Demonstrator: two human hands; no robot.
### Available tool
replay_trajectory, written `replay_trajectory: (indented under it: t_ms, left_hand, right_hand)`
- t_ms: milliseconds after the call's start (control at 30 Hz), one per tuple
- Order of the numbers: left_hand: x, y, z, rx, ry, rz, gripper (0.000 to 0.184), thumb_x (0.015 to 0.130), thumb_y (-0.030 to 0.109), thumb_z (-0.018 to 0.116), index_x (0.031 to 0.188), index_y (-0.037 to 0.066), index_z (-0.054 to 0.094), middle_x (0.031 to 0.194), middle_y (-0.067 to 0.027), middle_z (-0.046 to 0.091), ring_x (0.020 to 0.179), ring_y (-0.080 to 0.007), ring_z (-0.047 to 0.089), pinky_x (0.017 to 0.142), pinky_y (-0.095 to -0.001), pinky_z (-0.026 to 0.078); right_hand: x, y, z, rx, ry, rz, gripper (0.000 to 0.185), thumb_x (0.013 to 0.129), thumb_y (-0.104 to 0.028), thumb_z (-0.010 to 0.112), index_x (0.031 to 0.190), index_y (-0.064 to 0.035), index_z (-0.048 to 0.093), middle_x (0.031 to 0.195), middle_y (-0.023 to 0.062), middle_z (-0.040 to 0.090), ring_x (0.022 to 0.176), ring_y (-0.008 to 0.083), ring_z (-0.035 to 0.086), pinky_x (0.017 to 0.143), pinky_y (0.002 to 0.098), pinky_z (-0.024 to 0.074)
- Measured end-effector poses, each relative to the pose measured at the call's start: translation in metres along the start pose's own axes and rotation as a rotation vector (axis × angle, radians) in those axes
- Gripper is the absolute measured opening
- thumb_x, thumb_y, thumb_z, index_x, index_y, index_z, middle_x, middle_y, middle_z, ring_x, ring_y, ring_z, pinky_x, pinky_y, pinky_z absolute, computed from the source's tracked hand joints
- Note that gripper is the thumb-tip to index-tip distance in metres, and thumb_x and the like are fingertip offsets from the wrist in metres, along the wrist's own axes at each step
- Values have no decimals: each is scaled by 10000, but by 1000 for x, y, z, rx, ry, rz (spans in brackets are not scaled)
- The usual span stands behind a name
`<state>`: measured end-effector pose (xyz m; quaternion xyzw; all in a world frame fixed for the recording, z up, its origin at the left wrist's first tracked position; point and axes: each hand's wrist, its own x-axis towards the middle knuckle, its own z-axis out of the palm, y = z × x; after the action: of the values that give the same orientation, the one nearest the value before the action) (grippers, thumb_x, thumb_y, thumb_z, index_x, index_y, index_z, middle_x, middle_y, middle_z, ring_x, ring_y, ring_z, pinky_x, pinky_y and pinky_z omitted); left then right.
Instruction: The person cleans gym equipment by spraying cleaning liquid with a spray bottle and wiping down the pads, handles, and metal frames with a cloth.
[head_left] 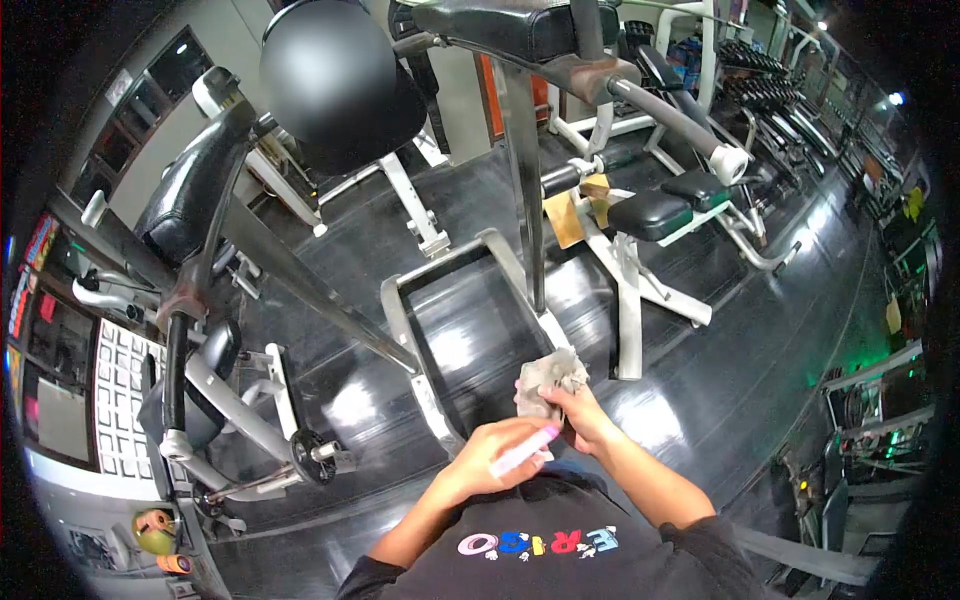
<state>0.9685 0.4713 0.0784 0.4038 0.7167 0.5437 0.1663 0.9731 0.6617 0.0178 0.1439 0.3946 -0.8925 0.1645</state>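
Observation:
My left hand (490,455) is closed around a slim whitish bottle with a pink end (522,455), held at a slant in front of my chest. Just to the right, my right hand (585,415) grips a crumpled grey cloth (548,382), which bunches up beyond the fingers. Both hands are close together, above the grey metal base frame (400,325) of an exercise station. The fingers under the cloth are partly hidden.
Padded armrests with handles (180,210) rise on the left, matched by a handle bar (680,125) on the right. A black-seated bench (650,215) stands right of the frame. Dumbbell racks (750,90) line the back right, and a weight machine (250,420) stands left.

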Motion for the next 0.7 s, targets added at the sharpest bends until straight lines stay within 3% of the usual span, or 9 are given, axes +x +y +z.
replay_trajectory:
  t_ms: [133, 200, 267, 333, 400, 467, 533, 600, 700]
  left_hand:
    - [24, -1, 4, -53, -27, 86, 421, 848, 189, 667, 1220, 2, 604, 1164, -162, 648, 909, -303, 661, 826, -394, 526]
    - [34, -5, -10, -71, 14, 83, 343, 829, 154, 676, 1128, -6, 625, 1126, -162, 665, 909, -295, 666, 817, -387, 527]
    - [44, -20, -28, -15, 67, 9, 262, 832, 107, 649, 1061, -19, 640, 1039, -140, 680, 909, -270, 666, 807, -353, 522]
    - [58, -38, -41, -105, 242, 38, 181, 829, 88, 641, 969, -27, 647, 838, -93, 667, 770, -211, 661, 713, -337, 528]
    - [76, -40, -75, -193, 227, -140, 164, 852, 84, 632, 975, -22, 651, 826, -85, 657, 756, -162, 648, 676, -312, 523]
    - [106, -32, -111, -180, 325, -145, 140, 882, 96, 619, 944, -26, 645, 843, -81, 661, 735, -129, 634, 640, -280, 525]
    - [140, -27, -153, -217, 453, 13, 212, 893, 130, 621, 1028, -32, 644, 831, -83, 654, 682, -133, 624, 596, -266, 529]
    - [174, -17, -211, -166, 440, 148, 332, 901, 163, 610, 1168, -35, 617, 850, -97, 657, 678, -136, 627, 565, -270, 536]
    - [231, -5, -308, -173, 381, 245, 460, 898, 196, 611, 1284, -46, 552, 862, -95, 653, 745, -137, 636, 551, -265, 538]
  right_hand:
    - [-12, -3, -24, 50, 214, 37, 338, 935, -205, 619, 1229, -60, 538, 1097, 117, 651, 963, 232, 676, 796, 394, 569]
    - [-11, -1, -37, 123, 211, 19, 348, 961, -266, 578, 1239, -61, 540, 1122, 139, 655, 984, 247, 676, 802, 417, 567]
    - [-11, -8, -40, 44, 306, -8, 362, 980, -283, 520, 1255, -49, 543, 1121, 118, 663, 1003, 249, 668, 863, 411, 553]
    - [-9, -21, -52, 58, 203, 34, 368, 984, -290, 512, 1256, -43, 543, 1115, 126, 662, 982, 258, 675, 844, 415, 563]
    - [-3, -29, -62, -12, 253, -24, 364, 974, -268, 532, 1248, -29, 541, 1092, 136, 660, 951, 264, 682, 822, 414, 573]
    - [9, -29, -83, -69, 376, -157, 353, 954, -222, 568, 1241, -19, 542, 1072, 127, 657, 932, 257, 679, 801, 386, 574]
    - [14, -44, -82, -120, 422, -240, 345, 929, -187, 598, 1225, -16, 552, 1053, 99, 652, 938, 213, 659, 807, 342, 547]
    - [5, -73, -59, -540, 384, -349, 343, 899, -162, 624, 1203, -14, 569, 1049, 76, 646, 962, 168, 626, 827, 310, 508]
    - [6, -147, 2, -776, 88, -355, 354, 849, -115, 662, 1172, 0, 577, 1031, 69, 643, 955, 149, 606, 841, 310, 490]
